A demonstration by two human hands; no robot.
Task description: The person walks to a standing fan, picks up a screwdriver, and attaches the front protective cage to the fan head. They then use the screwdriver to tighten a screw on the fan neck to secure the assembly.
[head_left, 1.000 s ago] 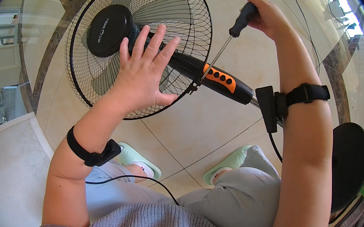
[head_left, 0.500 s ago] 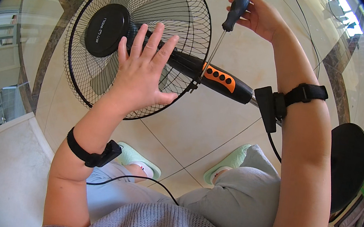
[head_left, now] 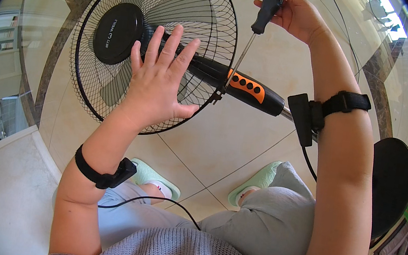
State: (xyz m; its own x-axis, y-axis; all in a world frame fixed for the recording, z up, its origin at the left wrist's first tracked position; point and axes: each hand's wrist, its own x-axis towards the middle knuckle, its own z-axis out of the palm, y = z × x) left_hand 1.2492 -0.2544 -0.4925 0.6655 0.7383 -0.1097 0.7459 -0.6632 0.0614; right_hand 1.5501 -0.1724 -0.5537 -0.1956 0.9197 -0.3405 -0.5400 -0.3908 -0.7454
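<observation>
A pedestal fan with a round black wire guard (head_left: 83, 78) and grey blades (head_left: 183, 11) lies in front of me. My left hand (head_left: 155, 87) is spread flat over the guard, its fingers apart, near the round black centre cap (head_left: 118, 33). In my right hand (head_left: 300, 19) is a screwdriver (head_left: 265, 14), gripped by its dark handle. The shaft slants down to a small black clip (head_left: 216, 97) on the guard's rim. Whether the tip sits in a screw is too small to tell. Beside the shaft is the fan's orange button panel (head_left: 246, 87).
The fan's metal pole (head_left: 287, 113) runs right behind my forearm toward a round black base (head_left: 391, 188). A thin cable (head_left: 347, 35) crosses the tiled floor at upper right. On the left stands a white surface (head_left: 11, 179). My slippers (head_left: 156, 178) rest below the fan.
My right hand and the screwdriver handle have shifted slightly, while the shaft's lower end stays at the clip. The guard has tilted a little; my left hand has barely moved.
</observation>
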